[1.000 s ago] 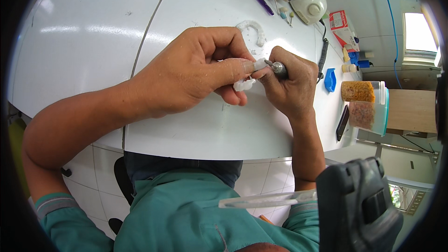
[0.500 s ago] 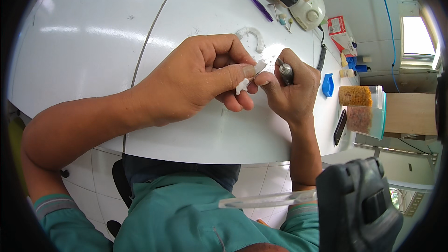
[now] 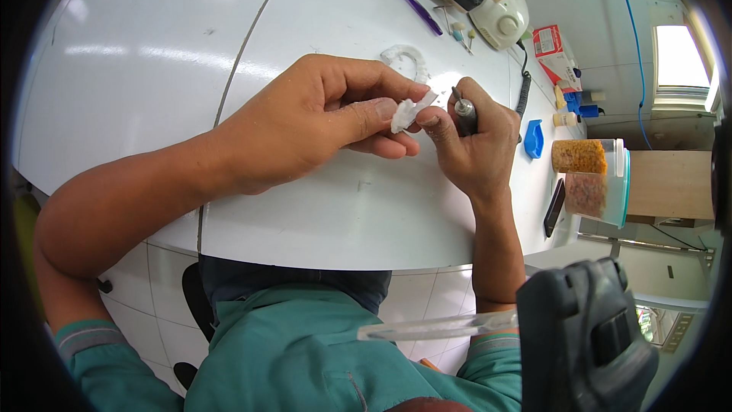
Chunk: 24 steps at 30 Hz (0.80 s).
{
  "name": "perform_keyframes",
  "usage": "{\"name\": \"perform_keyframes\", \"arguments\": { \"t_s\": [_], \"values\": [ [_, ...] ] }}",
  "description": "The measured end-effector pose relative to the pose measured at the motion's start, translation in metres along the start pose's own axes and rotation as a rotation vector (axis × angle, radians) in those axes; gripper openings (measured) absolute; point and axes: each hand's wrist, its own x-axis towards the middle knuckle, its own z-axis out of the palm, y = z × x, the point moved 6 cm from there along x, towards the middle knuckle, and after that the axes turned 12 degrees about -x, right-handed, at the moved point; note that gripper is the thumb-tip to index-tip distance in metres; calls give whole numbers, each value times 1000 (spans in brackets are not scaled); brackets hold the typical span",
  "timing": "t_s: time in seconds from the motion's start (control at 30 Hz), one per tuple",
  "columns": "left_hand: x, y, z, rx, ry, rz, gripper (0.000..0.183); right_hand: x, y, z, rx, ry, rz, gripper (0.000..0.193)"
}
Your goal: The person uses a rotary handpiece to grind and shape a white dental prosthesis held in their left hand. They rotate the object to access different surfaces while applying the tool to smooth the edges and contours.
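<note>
Head view, left to right: over the white table (image 3: 137, 84) the left hand (image 3: 305, 126) pinches a small white piece (image 3: 406, 113) between thumb and fingertips. Touching it from the right, the right hand (image 3: 476, 149) is curled around a slim grey handpiece (image 3: 463, 113). Just behind lies a clear arch-shaped piece (image 3: 404, 57). Further right sit a blue object (image 3: 533, 140) and a lidded jar (image 3: 591, 179).

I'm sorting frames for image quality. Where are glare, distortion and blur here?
Head view: streaks of glare cross the white table; fisheye bends its near edge; the window is blown out; the hands, left hand and right hand, look sharp; the dark device at lower right is blurred.
</note>
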Motion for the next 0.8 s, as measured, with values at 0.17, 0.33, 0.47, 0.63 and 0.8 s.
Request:
{"name": "perform_keyframes", "arguments": {
  "t_s": [0.17, 0.33, 0.47, 0.63, 0.8],
  "values": [
    [1, 1, 1, -23, -18, -66, 34, -1, -1, 0, -7, -24, 9, 59],
    [2, -5, -3, -47, 14, -80, 37, -3, -1, 3, 8, -18, 5, 59],
    [2, -1, -1, -41, 13, -76, 36, -3, 0, 3, 9, -18, 7, 59],
    [1, -1, -2, -16, 20, -70, 37, -2, -1, 1, -23, -34, -5, 59],
    [2, -2, -2, -8, 19, -75, 37, -2, -1, 0, -50, -12, -34, 60]
  ]
}}
